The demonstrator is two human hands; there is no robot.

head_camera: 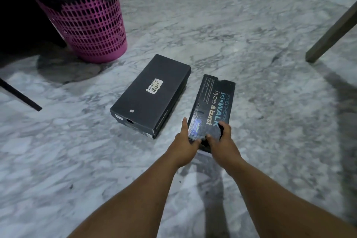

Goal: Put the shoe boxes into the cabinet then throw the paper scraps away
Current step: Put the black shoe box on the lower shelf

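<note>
Now both hands (202, 141) gripping Skechers box (211, 106) near end, long axis pointing away

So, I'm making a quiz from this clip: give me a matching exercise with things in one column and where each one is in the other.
Things:
1. Skechers box
2. Onitsuka Tiger box
3. pink basket
4. wooden leg

Places:
A. far left, lined with a black bag
B. flat on the floor, untouched
C. right edge
D. held at its near end by both hands

Pairs: 1-D, 2-B, 3-A, 4-C
</note>
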